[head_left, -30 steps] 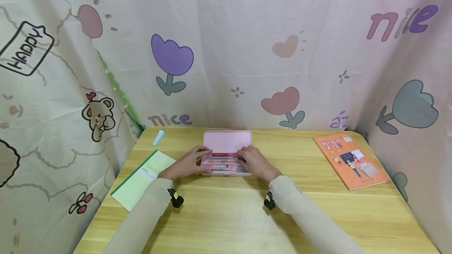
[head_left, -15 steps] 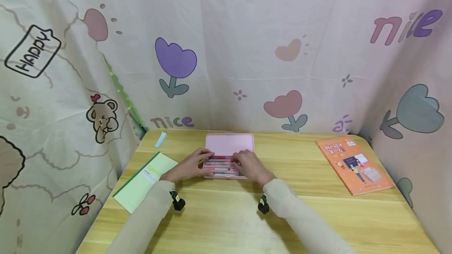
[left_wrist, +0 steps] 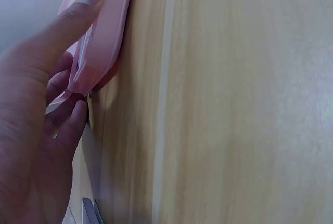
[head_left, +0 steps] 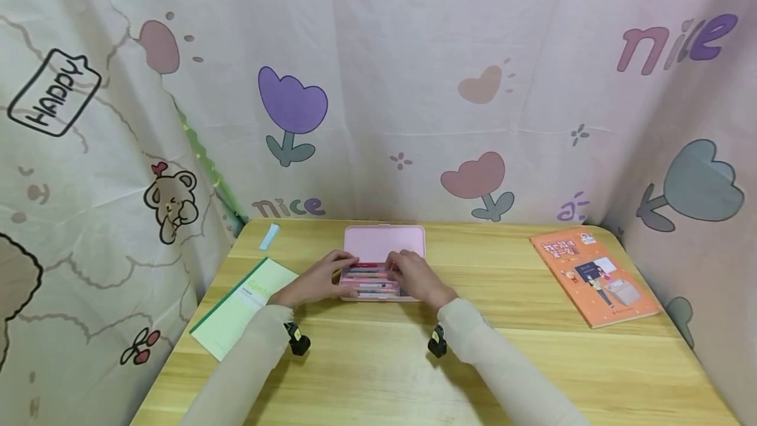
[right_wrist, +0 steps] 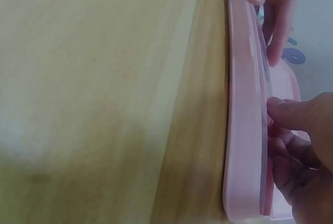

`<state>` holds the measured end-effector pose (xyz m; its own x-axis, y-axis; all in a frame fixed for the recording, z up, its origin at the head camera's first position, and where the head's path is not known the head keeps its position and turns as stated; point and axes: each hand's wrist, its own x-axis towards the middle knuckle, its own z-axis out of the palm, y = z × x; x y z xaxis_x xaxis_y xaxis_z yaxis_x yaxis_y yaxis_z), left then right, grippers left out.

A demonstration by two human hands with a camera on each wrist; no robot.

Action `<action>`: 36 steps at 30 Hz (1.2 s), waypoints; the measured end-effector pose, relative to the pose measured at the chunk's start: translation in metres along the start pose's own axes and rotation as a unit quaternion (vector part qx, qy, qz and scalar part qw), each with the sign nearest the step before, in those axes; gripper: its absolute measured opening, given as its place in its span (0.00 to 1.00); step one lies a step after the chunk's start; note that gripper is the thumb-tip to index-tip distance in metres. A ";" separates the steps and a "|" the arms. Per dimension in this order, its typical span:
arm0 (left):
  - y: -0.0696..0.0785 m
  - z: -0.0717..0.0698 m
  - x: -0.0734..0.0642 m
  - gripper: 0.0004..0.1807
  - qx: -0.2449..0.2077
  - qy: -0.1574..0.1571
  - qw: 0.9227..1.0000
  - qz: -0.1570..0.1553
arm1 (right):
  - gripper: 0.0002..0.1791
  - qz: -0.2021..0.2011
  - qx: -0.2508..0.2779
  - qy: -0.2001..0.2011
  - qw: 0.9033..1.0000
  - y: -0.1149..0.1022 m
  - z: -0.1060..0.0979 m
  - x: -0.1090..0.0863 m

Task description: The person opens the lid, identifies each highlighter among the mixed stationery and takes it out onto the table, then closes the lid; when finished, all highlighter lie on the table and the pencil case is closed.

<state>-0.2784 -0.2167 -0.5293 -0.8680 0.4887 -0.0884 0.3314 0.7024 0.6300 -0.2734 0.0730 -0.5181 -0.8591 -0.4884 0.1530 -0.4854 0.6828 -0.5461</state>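
A pink pencil case (head_left: 384,242) lies on the table with its lid raised at the back. Several pens (head_left: 372,286) lie in it in rows, a red one (head_left: 368,265) nearest the lid. My left hand (head_left: 316,277) holds the case's left end; in the left wrist view the thumb (left_wrist: 86,8) rests along the front rim and the other fingers curl around the corner. My right hand (head_left: 416,275) reaches into the right half, over the pens' right ends. Its thumb (right_wrist: 291,114) and bent fingers are inside the rim. Whether they pinch a pen is hidden.
A green notebook (head_left: 236,311) lies at the left, partly under my left forearm. Behind it is a small light-blue strip (head_left: 269,236). An orange book (head_left: 594,278) lies at the right. A printed curtain (head_left: 378,117) hangs along the wooden table's (head_left: 378,373) back edge.
My right hand has shifted slightly left within the case, and the front pens show more fully. My left hand keeps its place at the left end. The head view has tilted a little.
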 end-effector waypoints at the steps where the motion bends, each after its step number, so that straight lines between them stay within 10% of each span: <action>1: 0.000 0.000 0.000 0.51 0.000 0.000 1.000 -0.001 | 0.05 -0.003 -0.001 0.002 1.000 0.000 0.000 0.000; 14: -0.001 0.002 0.000 0.50 0.001 -0.002 1.000 0.000 | 0.06 0.029 0.003 -0.020 0.999 -0.002 -0.002 -0.001; 23: -0.003 0.003 0.001 0.51 0.000 0.002 1.000 0.003 | 0.06 -0.043 -0.064 0.016 0.997 -0.001 -0.009 -0.003; 36: 0.000 0.001 -0.001 0.51 0.006 0.000 1.000 0.001 | 0.07 0.007 0.004 0.121 0.993 0.079 -0.078 -0.056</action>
<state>-0.2775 -0.2166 -0.5307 -0.8678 0.4892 -0.0873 0.3369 0.7083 0.6203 -0.2765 0.1971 -0.5056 -0.8803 -0.3326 0.3382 -0.4721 0.6840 -0.5561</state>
